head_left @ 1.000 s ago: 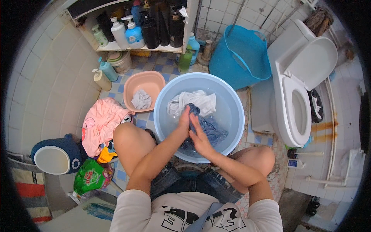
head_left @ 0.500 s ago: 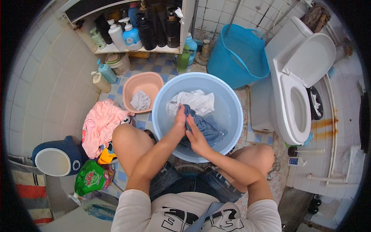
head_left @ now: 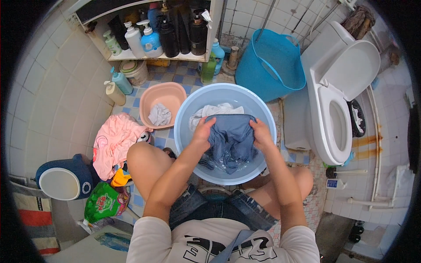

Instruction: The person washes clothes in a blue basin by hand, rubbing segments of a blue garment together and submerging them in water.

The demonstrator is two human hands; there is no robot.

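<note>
A wet pair of blue-grey underpants is stretched by its waistband between my two hands, the lower part hanging into the water. My left hand grips the left end of the band, and my right hand grips the right end, thumbs on top. Both are over a large light-blue basin of water. Behind the underpants a white cloth lies in the basin, partly covered. At the left, a smaller pink basin holds a crumpled white cloth.
Pink clothing lies on the floor at left, above a green detergent bag. A blue bucket stands behind the basin, beside a toilet. Pump bottles line a shelf. My knees flank the basin.
My hands were together, pressing the bunched underpants. Now they are apart, the right hand farther right, and the underpants are spread open between them.
</note>
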